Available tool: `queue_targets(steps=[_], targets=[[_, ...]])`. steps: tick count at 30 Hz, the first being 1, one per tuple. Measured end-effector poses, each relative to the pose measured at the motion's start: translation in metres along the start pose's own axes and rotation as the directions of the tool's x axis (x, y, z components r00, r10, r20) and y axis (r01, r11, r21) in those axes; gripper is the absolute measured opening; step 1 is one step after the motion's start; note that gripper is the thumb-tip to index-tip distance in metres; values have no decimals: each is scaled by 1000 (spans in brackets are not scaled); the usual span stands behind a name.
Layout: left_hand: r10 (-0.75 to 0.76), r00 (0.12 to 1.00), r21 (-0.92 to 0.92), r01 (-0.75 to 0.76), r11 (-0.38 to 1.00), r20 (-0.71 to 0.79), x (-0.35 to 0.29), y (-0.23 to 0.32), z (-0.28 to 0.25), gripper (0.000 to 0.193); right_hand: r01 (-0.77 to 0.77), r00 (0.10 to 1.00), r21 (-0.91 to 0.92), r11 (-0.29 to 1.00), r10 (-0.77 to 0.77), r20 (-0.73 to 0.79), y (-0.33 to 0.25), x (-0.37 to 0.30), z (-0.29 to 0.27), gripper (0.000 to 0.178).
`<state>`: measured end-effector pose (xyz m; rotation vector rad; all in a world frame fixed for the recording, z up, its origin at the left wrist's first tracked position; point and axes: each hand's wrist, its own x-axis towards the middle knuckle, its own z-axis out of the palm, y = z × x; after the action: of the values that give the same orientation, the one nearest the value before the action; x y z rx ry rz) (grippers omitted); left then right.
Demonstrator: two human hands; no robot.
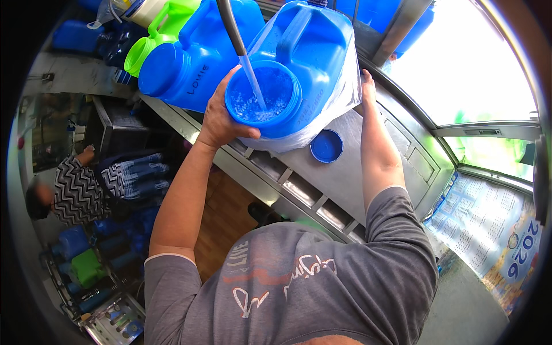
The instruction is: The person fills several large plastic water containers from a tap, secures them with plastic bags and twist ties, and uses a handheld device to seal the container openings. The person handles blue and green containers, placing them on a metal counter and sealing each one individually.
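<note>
A large blue water jug [322, 75] lies tilted with its wide mouth toward me, a clear plastic bag [345, 95] around its lower side. From a metal spout [231, 26], water [253, 83] streams into the mouth and churns inside. My left hand [224, 118] is closed around the jug's neck, thumb along the lower rim. At the jug's right side, my right hand [368, 89] holds it through the bag; part of its fingers is hidden. Below the mouth, a round blue lid [326, 146] rests on the metal counter [359, 167].
Left of the jug lie another blue jug [201, 57] with its cap on and a green jug [167, 26]. Slots [302, 187] run along the counter's front. A window [460, 69] and a calendar [477, 218] are at right. Another person [80, 184] is at far left.
</note>
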<state>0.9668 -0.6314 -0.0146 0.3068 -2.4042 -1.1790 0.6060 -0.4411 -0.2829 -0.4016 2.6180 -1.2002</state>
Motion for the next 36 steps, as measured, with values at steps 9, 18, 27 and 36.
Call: queue_targets(steps=[9,18,27,36], targets=[[7,1000,28,-7,1000,2,2,-4,-2,137,-30,1000,-29,999,30,10,3,1,4,73],[-31,1000,-84,30,996,-6,5,4,2,134,3,1000,-67,998,-4,-6,-1,-8,1,71],[-8,1000,-69,8,998,-3,6,9,1,134,29,1000,-84,996,-30,-7,-7,-14,-4,71],[2,1000,-69,-3,998,-4,6,8,1,135,21,1000,-57,998,-21,-4,-4,-14,-3,73]])
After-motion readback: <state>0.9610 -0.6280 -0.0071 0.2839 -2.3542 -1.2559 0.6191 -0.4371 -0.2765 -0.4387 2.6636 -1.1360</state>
